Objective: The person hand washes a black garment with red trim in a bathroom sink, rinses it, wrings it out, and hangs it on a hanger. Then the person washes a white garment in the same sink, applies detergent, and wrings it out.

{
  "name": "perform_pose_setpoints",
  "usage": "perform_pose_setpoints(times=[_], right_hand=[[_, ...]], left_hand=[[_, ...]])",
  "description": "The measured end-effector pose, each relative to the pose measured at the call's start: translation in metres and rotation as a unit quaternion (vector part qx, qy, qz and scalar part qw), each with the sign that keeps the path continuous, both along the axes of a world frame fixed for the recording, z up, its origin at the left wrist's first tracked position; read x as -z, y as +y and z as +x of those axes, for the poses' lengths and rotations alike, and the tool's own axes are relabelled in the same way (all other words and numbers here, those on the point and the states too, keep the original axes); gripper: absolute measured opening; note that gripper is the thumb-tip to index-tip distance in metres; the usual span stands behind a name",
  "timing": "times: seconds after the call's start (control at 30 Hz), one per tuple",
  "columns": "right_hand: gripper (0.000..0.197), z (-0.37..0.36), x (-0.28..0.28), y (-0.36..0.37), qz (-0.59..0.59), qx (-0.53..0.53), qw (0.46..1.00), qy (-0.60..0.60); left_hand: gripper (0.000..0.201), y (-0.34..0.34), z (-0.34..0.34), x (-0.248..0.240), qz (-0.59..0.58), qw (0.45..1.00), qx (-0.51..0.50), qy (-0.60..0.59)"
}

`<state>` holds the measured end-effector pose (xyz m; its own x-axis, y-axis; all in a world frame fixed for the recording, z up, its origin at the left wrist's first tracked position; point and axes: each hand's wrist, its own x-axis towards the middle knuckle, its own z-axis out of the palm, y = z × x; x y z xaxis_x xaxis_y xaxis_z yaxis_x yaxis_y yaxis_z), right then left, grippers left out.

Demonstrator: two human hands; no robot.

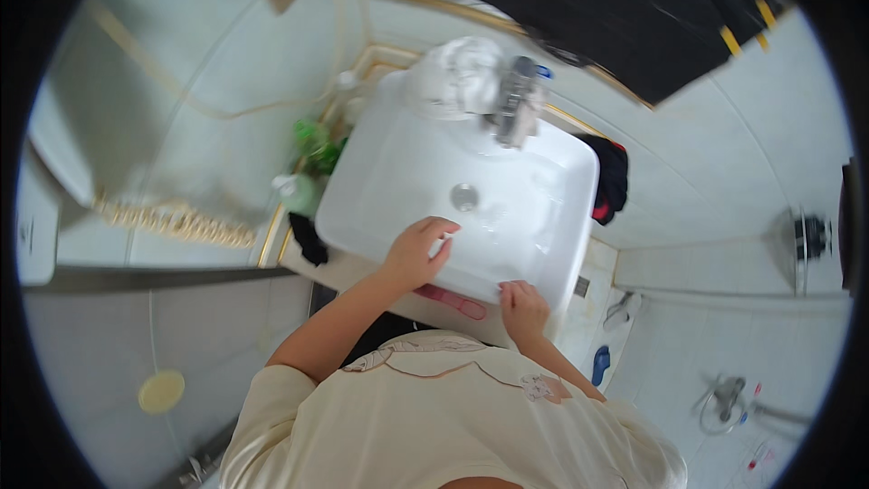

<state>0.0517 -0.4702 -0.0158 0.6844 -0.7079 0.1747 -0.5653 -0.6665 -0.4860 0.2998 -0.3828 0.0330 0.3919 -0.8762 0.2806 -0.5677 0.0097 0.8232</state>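
Note:
A white washbasin (380, 190) with rounded corners lies before me, with a round metal drain (464, 197) in its floor. Over the basin's near left part, my left hand (421, 252) is closed, its fingers curled round a small white thing (444, 237) too small to name. My right hand (523, 308) rests at the near rim towards the right, fingers bent and close together on the edge. Between the hands, a pink looped object (453, 302) lies on the counter just under the near rim. Wet streaks show on the basin floor.
A grey metal tap (516, 104) stands at the back, beside a bunched white cloth (457, 77). Left of the basin are a green plant (317, 147), a pale green bottle (297, 192) and a black cloth (308, 238). A dark cloth (608, 177) hangs at the right.

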Motion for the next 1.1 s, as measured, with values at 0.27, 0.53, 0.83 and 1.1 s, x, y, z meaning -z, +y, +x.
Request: perform_pose_setpoints(times=[0.27, 0.53, 0.83, 1.1], right_hand=[[0.018, -0.008, -0.019, -0.077, 0.168, 0.159, 0.955, -0.185], [0.108, -0.022, 0.083, -0.289, 0.052, 0.366, 0.926, -0.075], [0.045, -0.065, -0.013, -0.29, 0.371, 0.318, 0.673, -0.556], [0.036, -0.093, -0.182, -0.211, 0.455, -0.082, 0.588, -0.664]], left_hand=[[0.019, -0.062, 0.005, 0.003, 0.065, 0.996, 0.049, 0.019], [0.016, -0.062, 0.001, 0.03, 0.124, 0.981, 0.125, 0.076], [0.016, -0.052, 0.013, 0.04, 0.158, 0.978, 0.095, 0.097], [0.026, -0.076, -0.008, 0.024, 0.147, 0.947, 0.124, 0.256]])
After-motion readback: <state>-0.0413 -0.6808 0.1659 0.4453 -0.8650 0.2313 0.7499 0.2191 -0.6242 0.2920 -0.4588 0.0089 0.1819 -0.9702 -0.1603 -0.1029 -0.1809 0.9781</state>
